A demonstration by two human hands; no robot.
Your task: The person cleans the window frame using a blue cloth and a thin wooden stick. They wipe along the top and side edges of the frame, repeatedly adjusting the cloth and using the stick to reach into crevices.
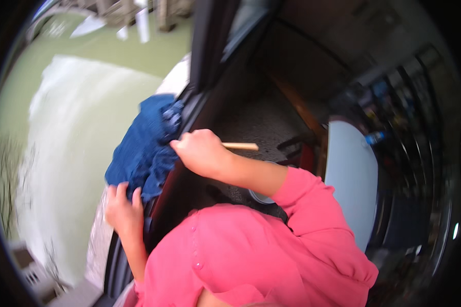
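A crumpled dark blue cloth [142, 142] lies over the window sill, with a pale patterned patch near its upper right end. My left hand [125, 209] has its fingertips on the cloth's lower end, thumb and fingers pinching its edge. At the cloth's right side my right hand [201, 151] is closed in a fist. A light wooden stick [241, 146] comes out from behind this fist towards the right, and the fist appears to grip it. The stick's other end is hidden by the hand and cloth.
Greenish water [100, 115] lies below, outside the window. The dark window frame [213, 42] rises beyond the cloth. Inside are a bucket-like container [259, 197] partly under my right arm, a pale blue-white tabletop [349, 180] with a blue object [375, 138] at its edge, and dark shelving [403, 115].
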